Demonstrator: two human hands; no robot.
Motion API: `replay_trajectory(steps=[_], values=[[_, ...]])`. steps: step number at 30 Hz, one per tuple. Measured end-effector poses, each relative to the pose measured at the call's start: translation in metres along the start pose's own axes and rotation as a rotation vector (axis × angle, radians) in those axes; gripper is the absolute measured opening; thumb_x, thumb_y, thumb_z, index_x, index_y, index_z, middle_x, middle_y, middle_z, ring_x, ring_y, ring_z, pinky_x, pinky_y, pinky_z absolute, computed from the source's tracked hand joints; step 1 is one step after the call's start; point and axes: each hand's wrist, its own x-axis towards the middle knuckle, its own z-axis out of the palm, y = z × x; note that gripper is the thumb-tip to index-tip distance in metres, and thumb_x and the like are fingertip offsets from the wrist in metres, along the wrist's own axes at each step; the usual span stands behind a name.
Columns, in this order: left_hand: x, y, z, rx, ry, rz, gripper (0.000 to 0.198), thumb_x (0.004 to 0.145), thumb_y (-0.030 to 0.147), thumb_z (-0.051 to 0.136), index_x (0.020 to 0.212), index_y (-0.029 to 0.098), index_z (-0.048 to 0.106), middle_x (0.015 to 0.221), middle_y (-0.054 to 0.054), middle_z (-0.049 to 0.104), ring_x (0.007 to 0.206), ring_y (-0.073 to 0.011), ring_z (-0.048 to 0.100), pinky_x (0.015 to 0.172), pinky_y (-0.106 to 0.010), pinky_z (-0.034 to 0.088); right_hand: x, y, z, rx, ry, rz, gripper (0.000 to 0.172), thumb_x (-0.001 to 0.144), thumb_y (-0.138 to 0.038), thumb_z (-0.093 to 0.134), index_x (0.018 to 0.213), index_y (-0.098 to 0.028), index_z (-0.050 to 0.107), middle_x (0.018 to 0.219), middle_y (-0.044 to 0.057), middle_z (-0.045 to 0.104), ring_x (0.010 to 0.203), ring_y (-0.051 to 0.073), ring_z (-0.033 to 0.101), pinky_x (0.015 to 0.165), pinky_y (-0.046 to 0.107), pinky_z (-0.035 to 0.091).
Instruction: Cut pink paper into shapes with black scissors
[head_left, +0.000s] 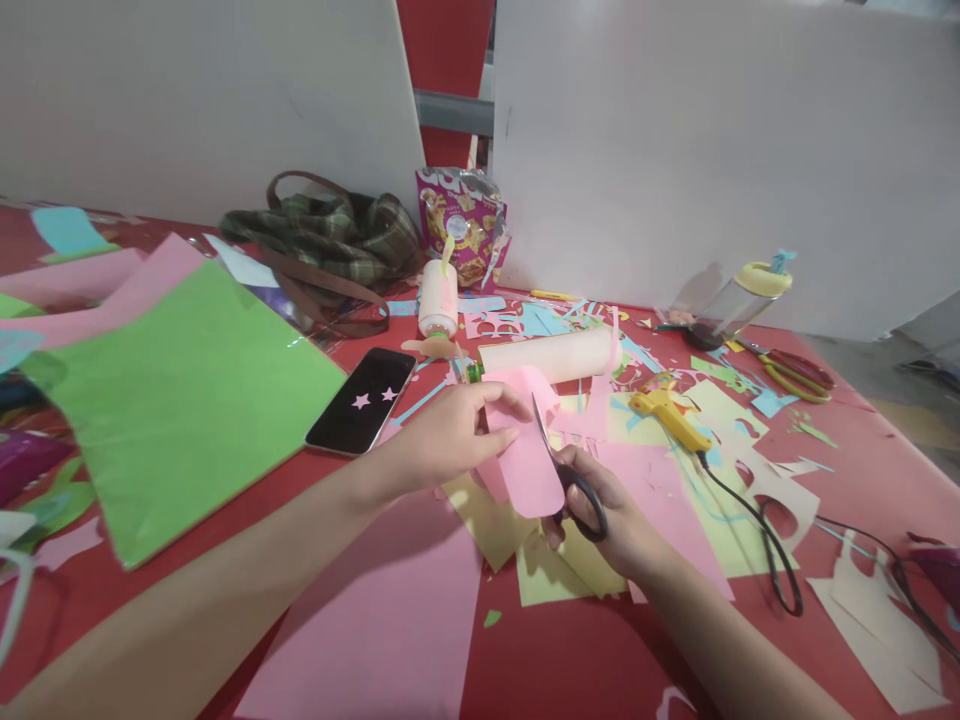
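Observation:
My left hand [457, 430] pinches a piece of pink paper [529, 475] with a rounded lower end, held above the table. In my right hand [600, 510] are black-handled scissors [585, 500], fingers in the loops. Their blades point up and away from me along the right edge of the pink paper; whether they bite into it I cannot tell. Just beyond my hands lies a cream paper tube [551, 355] on its side. Left of my left hand rests a black phone [364, 400] with two small pink paper stars [361, 401] on its screen.
A yellow glue gun [671, 420] with a black cord lies right. Green sheets [195, 390] cover the left side. Behind stand a cream bottle-like roll [439, 298], a snack bag [465, 225] and a plaid bag [337, 235]. Pliers-like scissors [795, 375] and a clear bottle [739, 305] sit far right.

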Motion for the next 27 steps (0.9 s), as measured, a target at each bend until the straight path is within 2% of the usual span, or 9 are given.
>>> replay_trajectory(steps=[8,27], values=[[0.0004,-0.0039,0.0035,-0.022,-0.058,0.011,0.021,0.072,0.022,0.047,0.09,0.02,0.056,0.078,0.002,0.061,0.059,-0.0097,0.051,0.052,-0.02,0.039,-0.001,-0.0015,0.0009,-0.001,-0.011,0.006,0.025,0.077,-0.042,0.048,0.081,-0.019,0.04,0.063,0.0,0.051,0.057,0.013,0.051,0.055,0.027,0.036],[0.0,-0.004,0.0039,-0.047,-0.066,-0.017,0.021,0.072,0.023,0.047,0.091,0.019,0.055,0.085,0.0,0.061,0.063,-0.0115,0.054,0.054,-0.022,0.041,-0.0001,0.0011,-0.0006,-0.014,0.005,0.005,0.025,0.077,-0.041,0.05,0.08,-0.019,0.038,0.056,-0.003,0.051,0.05,0.01,0.049,0.054,0.025,0.036]])
